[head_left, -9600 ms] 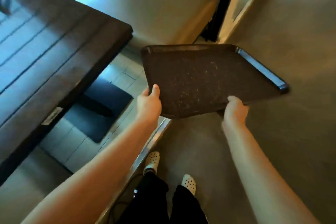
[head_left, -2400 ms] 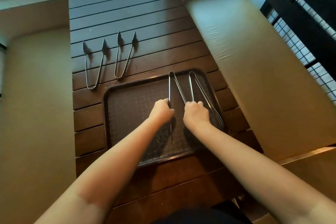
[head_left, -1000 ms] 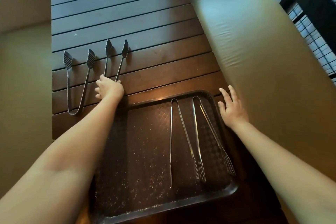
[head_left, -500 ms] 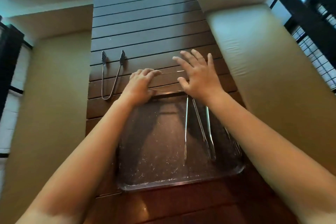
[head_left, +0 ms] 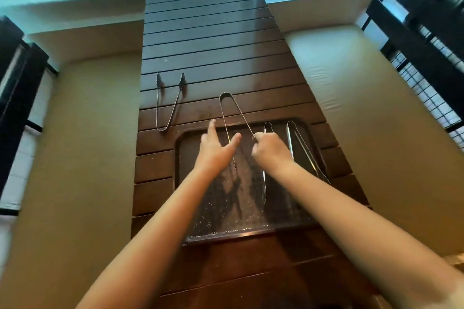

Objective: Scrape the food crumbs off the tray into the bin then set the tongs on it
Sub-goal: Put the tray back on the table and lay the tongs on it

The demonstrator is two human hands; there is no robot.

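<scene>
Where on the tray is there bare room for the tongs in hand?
The dark brown tray's left half is bare, bordered by its left rim and the two steel tongs lying along its right side. The right hand grips the third pair.

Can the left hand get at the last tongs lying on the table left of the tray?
Probably yes. The left hand is open over the tray, and the tongs on the table lie up and left of it on bare slats, with nothing between.
</scene>
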